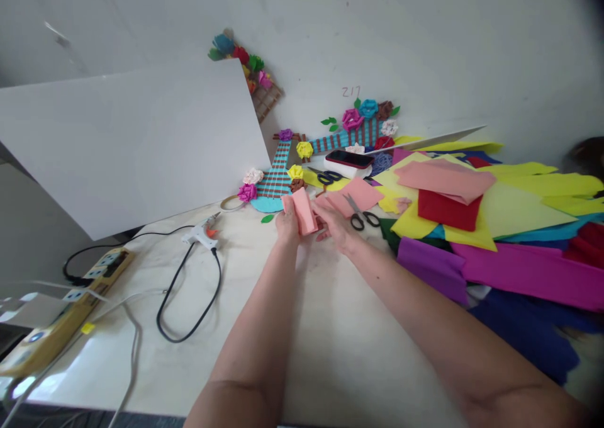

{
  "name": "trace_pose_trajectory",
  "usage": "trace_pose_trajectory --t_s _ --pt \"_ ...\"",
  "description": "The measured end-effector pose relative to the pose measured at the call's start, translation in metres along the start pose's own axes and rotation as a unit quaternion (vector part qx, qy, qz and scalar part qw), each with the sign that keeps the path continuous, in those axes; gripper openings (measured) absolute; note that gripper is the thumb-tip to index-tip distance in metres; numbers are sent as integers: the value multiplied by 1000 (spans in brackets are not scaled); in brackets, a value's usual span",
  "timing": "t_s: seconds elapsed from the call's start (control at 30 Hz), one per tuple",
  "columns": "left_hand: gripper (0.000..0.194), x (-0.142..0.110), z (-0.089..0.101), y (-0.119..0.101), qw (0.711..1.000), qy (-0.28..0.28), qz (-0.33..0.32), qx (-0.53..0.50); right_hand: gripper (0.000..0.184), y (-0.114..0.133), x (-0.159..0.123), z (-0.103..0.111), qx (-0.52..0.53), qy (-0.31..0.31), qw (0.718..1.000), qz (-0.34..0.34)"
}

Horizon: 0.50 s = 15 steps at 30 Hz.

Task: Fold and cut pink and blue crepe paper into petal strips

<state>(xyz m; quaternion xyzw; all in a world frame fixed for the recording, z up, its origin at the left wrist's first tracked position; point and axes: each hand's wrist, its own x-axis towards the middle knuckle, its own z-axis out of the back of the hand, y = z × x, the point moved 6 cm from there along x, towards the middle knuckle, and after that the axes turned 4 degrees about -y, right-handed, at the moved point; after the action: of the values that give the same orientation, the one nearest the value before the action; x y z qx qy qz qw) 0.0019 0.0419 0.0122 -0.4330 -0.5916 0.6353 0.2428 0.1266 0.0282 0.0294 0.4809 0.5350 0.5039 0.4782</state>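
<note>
Left hand grips oblong, folded pink paper, right hand alongside, fingers parted

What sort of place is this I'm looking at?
Probably a craft workspace: a white glue gun lies at left on the table, colourful sheets are heaped at right, and the left hand holds a folded pink piece.
</note>
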Motion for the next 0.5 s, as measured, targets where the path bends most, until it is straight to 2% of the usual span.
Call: trace_pose_trajectory --t_s 0.1,0.3,0.5 --pt "43 7 -1 1 999 3 -35 -2 36 -1 0 0 -26 5 1000 -17" --pt "30 26 -2 13 995 -14 -71 -70 15 -7 1 7 -48 -63 996 -38" --pt "34 23 -12 15 989 47 -50 -131 17 -12 11 14 -17 -90 996 -8"
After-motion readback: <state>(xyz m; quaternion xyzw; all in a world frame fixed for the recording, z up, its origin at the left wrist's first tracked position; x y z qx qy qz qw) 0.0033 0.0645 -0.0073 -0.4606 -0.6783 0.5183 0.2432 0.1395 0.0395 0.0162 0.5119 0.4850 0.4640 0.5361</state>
